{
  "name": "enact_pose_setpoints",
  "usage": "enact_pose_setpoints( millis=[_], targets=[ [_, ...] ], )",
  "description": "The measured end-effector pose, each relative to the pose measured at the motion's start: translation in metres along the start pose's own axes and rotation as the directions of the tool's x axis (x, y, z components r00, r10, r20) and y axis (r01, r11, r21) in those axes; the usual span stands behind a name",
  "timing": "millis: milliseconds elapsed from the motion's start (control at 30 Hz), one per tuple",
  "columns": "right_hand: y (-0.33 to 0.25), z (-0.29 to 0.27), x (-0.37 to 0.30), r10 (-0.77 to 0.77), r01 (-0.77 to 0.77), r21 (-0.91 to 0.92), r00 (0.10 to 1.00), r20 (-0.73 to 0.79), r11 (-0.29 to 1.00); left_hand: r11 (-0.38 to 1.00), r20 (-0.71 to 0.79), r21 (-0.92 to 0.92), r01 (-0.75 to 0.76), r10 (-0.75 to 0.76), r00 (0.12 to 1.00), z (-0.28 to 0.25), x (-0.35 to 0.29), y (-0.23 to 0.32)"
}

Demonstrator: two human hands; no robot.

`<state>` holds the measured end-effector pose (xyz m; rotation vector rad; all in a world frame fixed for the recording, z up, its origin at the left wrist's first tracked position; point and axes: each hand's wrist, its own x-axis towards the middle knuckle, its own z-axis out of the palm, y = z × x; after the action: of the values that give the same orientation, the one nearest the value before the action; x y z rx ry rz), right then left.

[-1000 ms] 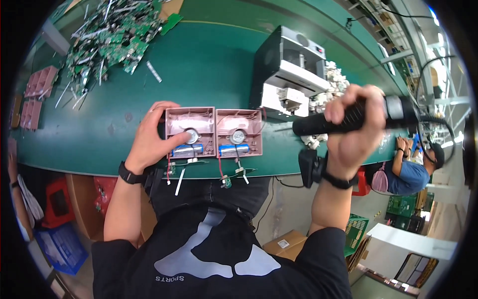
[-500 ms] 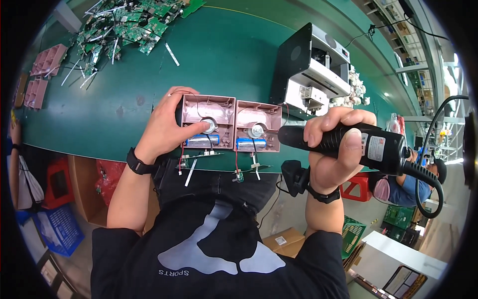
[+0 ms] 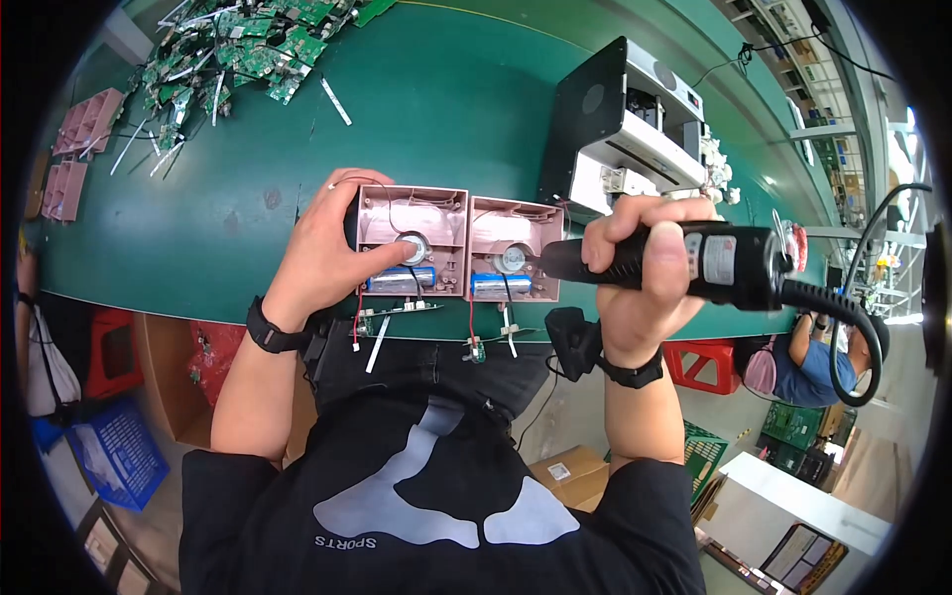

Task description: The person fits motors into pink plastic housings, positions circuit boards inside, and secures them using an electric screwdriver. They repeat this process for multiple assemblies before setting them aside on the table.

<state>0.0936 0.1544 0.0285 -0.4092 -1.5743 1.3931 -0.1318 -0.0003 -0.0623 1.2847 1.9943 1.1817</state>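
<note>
Two pink plastic housings, a left one (image 3: pixel 413 210) and a right one (image 3: pixel 543 220), sit side by side at the table's near edge. Each holds a round metal-faced part, likely a small speaker, above a blue cylindrical battery (image 3: pixel 501 287). Wires run from them to small circuit boards (image 3: pixel 412 307) lying in front. My left hand (image 3: pixel 327 243) grips the left housing by its outer side, thumb on the round part (image 3: pixel 412 246). In my right hand (image 3: pixel 645 260) is a black corded electric screwdriver (image 3: pixel 620 260), its nose at the right housing's right side. I cannot make out its tip.
A black and white machine (image 3: pixel 625 129) stands at the back right beside a heap of small white parts (image 3: pixel 716 169). Green circuit boards (image 3: pixel 248 50) pile up at the far left, near more pink housings (image 3: pixel 89 124). Another person (image 3: pixel 808 362) sits at the right.
My right hand has brought the screwdriver leftward, so its nose now reaches over the right housing's edge. The left hand keeps its hold on the left housing.
</note>
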Motion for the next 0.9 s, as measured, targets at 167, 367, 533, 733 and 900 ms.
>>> enact_pose_setpoints(
  millis=[167, 367, 533, 733, 900],
  targets=[
    [-0.002, -0.003, 0.003, -0.019, 0.019, 0.002, 1.000, -0.016, 1.000, 1.000, 0.004, 0.013, 0.012, -0.012, 1.000, -0.001, -0.001, -0.004],
    [-0.055, -0.052, 0.020, -0.176, 0.176, 0.068, 0.984, -0.012, 0.982, 0.999, 0.008, 0.010, 0.034, -0.034, 0.999, -0.003, -0.001, 0.001],
    [-0.045, -0.065, 0.050, -0.268, 0.257, -0.089, 0.953, -0.142, 0.962, 0.999, 0.020, -0.010, 0.047, -0.047, 0.999, -0.002, 0.001, 0.001],
    [-0.031, -0.059, 0.060, -0.150, 0.120, -0.169, 0.973, -0.175, 0.978, 0.999, 0.000, 0.005, 0.043, -0.043, 0.999, -0.002, -0.001, 0.001],
    [-0.055, -0.026, 0.031, -0.064, 0.063, 0.119, 0.998, 0.002, 0.991, 1.000, -0.007, 0.017, 0.017, -0.017, 1.000, -0.001, -0.001, -0.005]
  ],
)
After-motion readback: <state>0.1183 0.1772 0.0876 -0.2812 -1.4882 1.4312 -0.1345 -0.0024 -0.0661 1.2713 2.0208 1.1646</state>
